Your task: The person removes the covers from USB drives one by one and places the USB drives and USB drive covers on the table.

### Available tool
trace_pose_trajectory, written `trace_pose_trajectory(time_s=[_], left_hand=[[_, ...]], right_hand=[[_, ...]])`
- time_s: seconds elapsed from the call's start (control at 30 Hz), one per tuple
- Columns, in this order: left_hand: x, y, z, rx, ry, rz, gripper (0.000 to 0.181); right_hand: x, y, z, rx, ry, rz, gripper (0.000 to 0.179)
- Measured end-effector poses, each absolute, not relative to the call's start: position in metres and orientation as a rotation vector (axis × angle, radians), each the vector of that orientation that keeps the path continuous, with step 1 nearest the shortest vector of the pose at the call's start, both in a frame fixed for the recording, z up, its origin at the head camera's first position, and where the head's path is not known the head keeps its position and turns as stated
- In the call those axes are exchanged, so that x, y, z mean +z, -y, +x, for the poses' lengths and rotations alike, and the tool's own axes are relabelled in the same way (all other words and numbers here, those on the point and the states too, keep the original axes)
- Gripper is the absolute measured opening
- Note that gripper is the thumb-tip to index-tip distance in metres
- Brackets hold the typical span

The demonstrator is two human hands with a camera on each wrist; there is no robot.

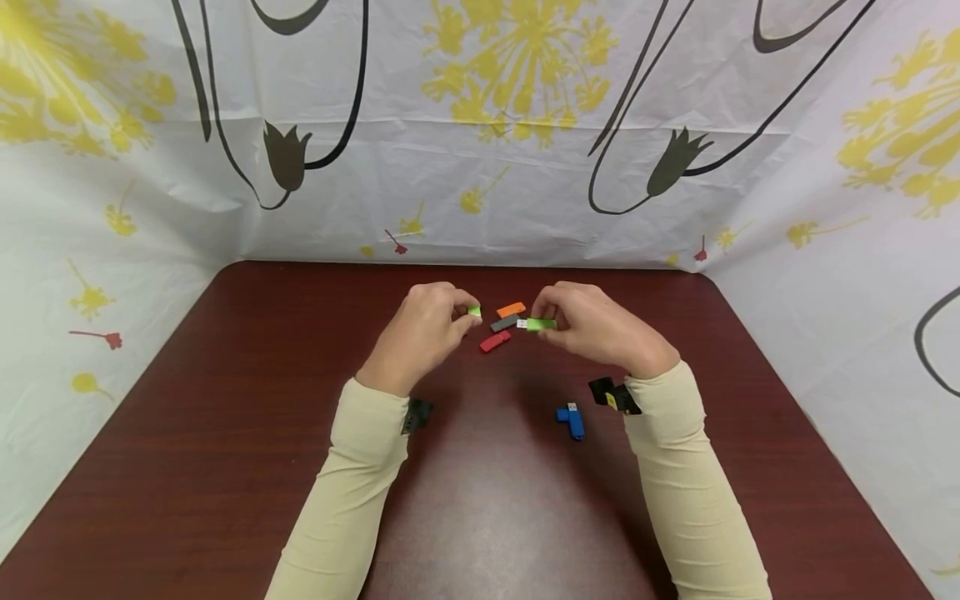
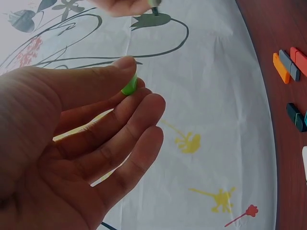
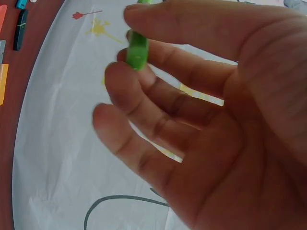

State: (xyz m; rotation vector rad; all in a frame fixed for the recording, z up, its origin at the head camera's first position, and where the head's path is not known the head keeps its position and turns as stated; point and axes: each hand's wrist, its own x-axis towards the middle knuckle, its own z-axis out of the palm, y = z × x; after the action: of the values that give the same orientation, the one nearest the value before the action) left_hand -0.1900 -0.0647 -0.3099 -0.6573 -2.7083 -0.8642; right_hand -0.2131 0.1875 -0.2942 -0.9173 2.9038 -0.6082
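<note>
My left hand (image 1: 429, 327) pinches a small green cap (image 1: 475, 311) between thumb and fingertip; the left wrist view shows this cap (image 2: 129, 86) beneath the thumb. Across from it, my right hand (image 1: 592, 325) grips a green USB flash drive (image 1: 542, 324), its metal plug bare and pointing left toward the cap. Cap and drive are apart, both held above the table. In the right wrist view the drive's green end (image 3: 137, 52) sticks out below the thumb. Between the hands lie an orange flash drive (image 1: 512, 309), a grey one (image 1: 506, 322) and a red one (image 1: 495, 342).
Nearer me on the dark red table (image 1: 465, 500) lies a blue flash drive (image 1: 575, 422) with its plug bare, a blue cap (image 1: 562, 414) beside it. The left wrist view also shows a dark drive (image 2: 296, 117). A patterned white cloth (image 1: 480, 192) stands around the table's back and sides.
</note>
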Motion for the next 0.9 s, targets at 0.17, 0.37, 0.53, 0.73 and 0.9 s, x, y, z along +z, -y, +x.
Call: trace_pose_trajectory(time_s=[0.17, 0.37, 0.53, 0.73, 0.9], left_hand=[[-0.311, 0.063, -0.191, -0.863, 2.707, -0.663, 0.015], [-0.310, 0.063, -0.190, -0.863, 2.706, -0.660, 0.015], [-0.310, 0.063, -0.190, -0.866, 2.715, -0.655, 0.014], [-0.308, 0.065, -0.190, -0.877, 2.729, -0.640, 0.015], [-0.308, 0.065, -0.189, -0.890, 2.745, -0.628, 0.017]], right_hand=[[-0.302, -0.183, -0.213, -0.569, -2.778, -0.896, 0.018], [-0.317, -0.180, -0.209, -0.455, -2.584, -0.821, 0.010], [-0.334, -0.178, -0.205, -0.400, -2.475, -0.722, 0.019], [-0.355, -0.170, -0.212, -0.325, -2.438, -0.749, 0.028], [-0.417, -0.181, -0.245, -0.156, -2.440, -0.772, 0.042]])
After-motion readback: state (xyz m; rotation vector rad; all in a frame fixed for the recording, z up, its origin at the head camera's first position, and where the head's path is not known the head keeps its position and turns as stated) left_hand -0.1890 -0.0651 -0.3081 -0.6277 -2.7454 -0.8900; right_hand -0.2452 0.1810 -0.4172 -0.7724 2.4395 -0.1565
